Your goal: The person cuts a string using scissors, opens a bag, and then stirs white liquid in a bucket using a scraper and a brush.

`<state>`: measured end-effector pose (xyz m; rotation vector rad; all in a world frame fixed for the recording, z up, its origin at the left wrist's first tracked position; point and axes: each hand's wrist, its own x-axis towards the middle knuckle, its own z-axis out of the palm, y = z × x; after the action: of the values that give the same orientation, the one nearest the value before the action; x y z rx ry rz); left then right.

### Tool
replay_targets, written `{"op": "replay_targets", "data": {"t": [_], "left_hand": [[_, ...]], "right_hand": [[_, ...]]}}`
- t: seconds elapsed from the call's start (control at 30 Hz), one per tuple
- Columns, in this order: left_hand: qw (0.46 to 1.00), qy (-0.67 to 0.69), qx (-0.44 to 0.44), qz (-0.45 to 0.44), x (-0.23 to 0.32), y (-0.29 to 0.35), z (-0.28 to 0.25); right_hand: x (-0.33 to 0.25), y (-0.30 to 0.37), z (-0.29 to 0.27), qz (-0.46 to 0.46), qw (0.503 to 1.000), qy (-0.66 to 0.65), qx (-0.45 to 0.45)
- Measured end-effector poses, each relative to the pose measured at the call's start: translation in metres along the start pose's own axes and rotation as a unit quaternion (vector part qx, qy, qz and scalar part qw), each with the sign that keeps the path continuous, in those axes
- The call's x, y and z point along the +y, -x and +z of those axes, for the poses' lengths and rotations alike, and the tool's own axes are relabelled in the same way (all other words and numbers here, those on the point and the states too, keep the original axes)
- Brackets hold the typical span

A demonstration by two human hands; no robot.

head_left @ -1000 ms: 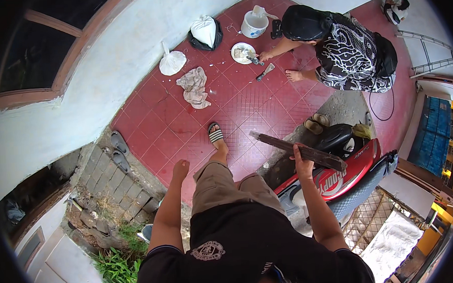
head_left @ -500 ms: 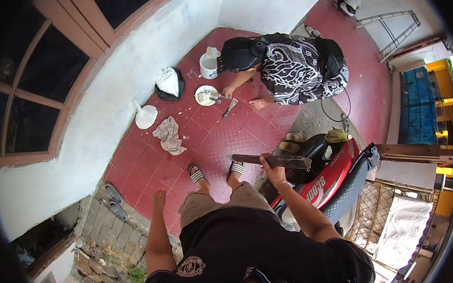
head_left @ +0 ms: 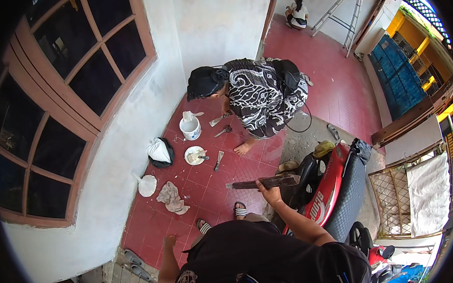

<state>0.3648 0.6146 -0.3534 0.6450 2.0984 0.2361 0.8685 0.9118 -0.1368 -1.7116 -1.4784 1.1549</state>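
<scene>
Head view: dark plank (head_left: 281, 181) gripped crosswise by right fingers (head_left: 260, 185), ends either side; state of left fingers (head_left: 170, 240) unclear.

Red tiled floor (head_left: 337, 94); whitish walls (head_left: 119, 152); brown-framed windows (head_left: 98, 45), dark panes (head_left: 96, 74).

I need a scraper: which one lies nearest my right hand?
The scraper right of the bowl, nearest your right hand; other tools sit on the bowl or near the co-worker.

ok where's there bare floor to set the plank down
Red tiles look bare between the crumpled cloth and the plank, and between the cloth and the grey sandals. It's crowded around the bucket, bowl and scraper.
</scene>
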Motion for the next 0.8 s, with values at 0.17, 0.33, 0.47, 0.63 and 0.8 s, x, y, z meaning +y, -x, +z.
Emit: {"op": "replay_targets", "data": {"t": [0.17,0.33,0.47,0.63,0.8], "left_hand": [[0.992,-0.001,0.077,0.102,0.031,-0.021,-0.017],[0.989,-0.105,0.073,0.071,0.065,-0.013,-0.023],[0.979,-0.078,0.089,0.163,0.100,0.004,-0.015],[0.969,0.003,-0.141,0.203,0.157,0.026,0.006],[0.907,-0.142,-0.335,0.212,0.211,0.047,0.036]], "right_hand": [[0.000,-0.005,-0.004,0.004,1.000,0.013,0.028],[0.003,-0.014,-0.009,-0.002,0.999,-0.014,0.045],[0.001,-0.024,-0.018,-0.004,0.997,-0.060,0.049],[0.001,-0.043,-0.034,-0.006,0.999,-0.032,0.022],[0.012,-0.074,-0.046,-0.022,0.992,-0.125,0.023]]}}
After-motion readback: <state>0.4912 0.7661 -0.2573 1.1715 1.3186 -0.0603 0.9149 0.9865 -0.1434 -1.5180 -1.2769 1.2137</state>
